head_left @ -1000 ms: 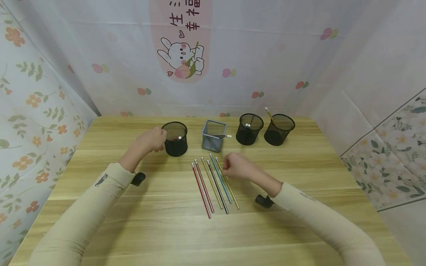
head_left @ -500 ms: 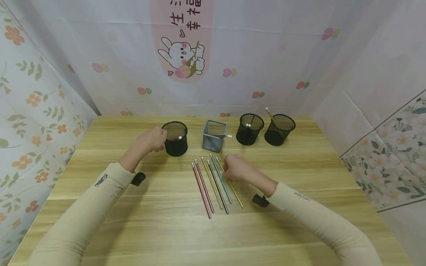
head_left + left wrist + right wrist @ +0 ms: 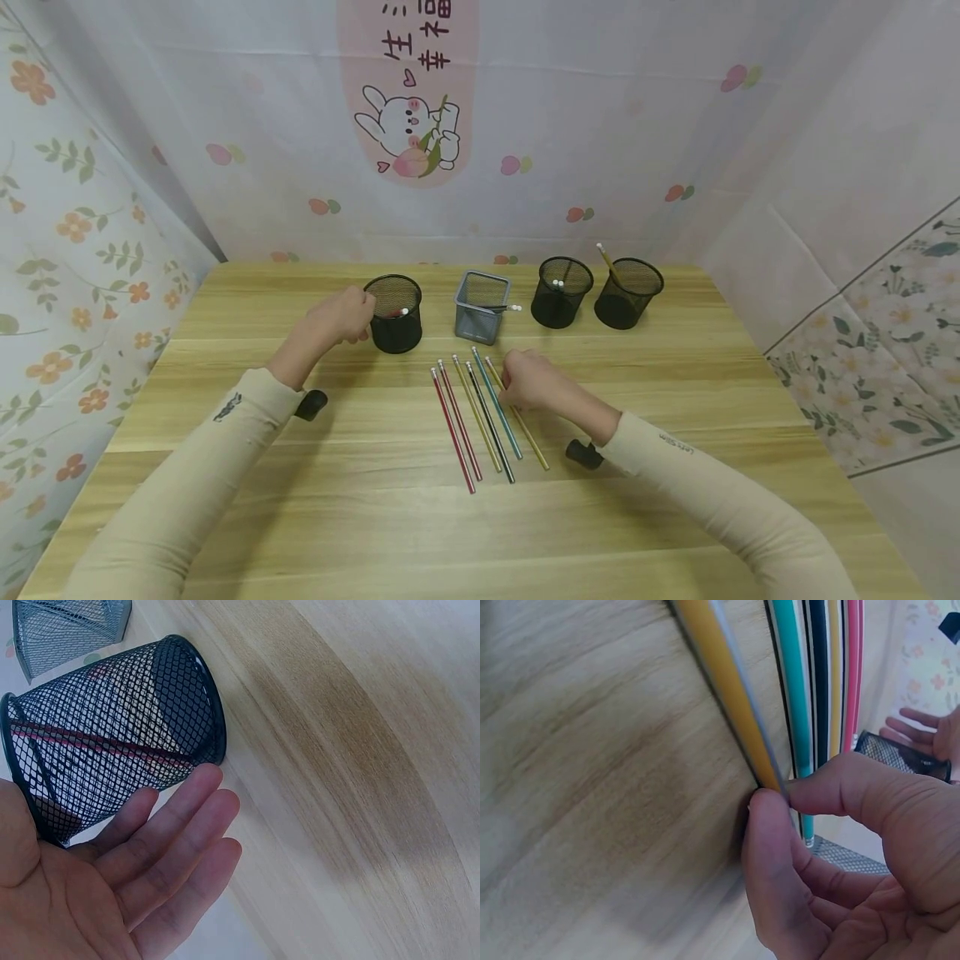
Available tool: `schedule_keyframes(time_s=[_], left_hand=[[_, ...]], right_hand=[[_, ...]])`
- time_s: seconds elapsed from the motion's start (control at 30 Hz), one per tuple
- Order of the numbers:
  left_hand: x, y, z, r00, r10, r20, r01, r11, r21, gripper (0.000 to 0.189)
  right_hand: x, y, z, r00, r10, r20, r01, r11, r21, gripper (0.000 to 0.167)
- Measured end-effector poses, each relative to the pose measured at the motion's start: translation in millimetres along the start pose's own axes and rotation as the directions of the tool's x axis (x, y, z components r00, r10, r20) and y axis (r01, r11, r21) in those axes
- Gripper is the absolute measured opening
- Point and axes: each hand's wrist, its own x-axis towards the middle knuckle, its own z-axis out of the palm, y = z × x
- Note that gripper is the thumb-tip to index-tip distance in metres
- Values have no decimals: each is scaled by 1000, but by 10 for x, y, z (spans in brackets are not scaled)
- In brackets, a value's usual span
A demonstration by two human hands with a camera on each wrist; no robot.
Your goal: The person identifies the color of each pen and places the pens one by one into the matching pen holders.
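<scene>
In the head view, the grey square holder (image 3: 475,326) stands on the table (image 3: 360,517). To its right, in front, the right grip (image 3: 534,379) covers the upper part of a yellow pencil (image 3: 727,686); only the right wrist view shows how thumb and forefinger are closed upon this pencil. Five other pencils (image 3: 491,421) lie beside it, in front of the grey square holder. At left of that holder, the left grip (image 3: 342,315) has the rim of a black mesh cup (image 3: 396,335) — its fingers are rather straight along the wall, and I cannot tell how firmly it holds. The left wrist view shows through the mesh a red pencil (image 3: 97,740) leaning inside — from the head one sees mostly its white end.
</scene>
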Motion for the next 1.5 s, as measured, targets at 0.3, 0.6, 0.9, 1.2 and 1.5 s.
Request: schedule_keyframes(time_s=[0.3,0.6,0.9,1.2,1.5], left_hand=[[-7,0,-1,1000,1,-2,-1,1000,-10,52],[7,-3,1,1000,-1,5,1,1000,1,53],[9,-9,-1,1000,2,-1,-2,1000,8,54],[38,-40,9,1000,4,4,-4,1000,5,52],[39,-39,6,1000,5,6,-5,1000,-8,53]], right_hand=[[1,-11,-29,1000,-29,11,29,1000,6,40],[9,42,-51,997,-61,37,60,997,42,35],[-10,108,-58,994,-43,98,33,995,97,26],[-98,146,-145,990,-81,120,66,990,128,28],[-179,245,-211,986,-148,73,138,981,135,22]])
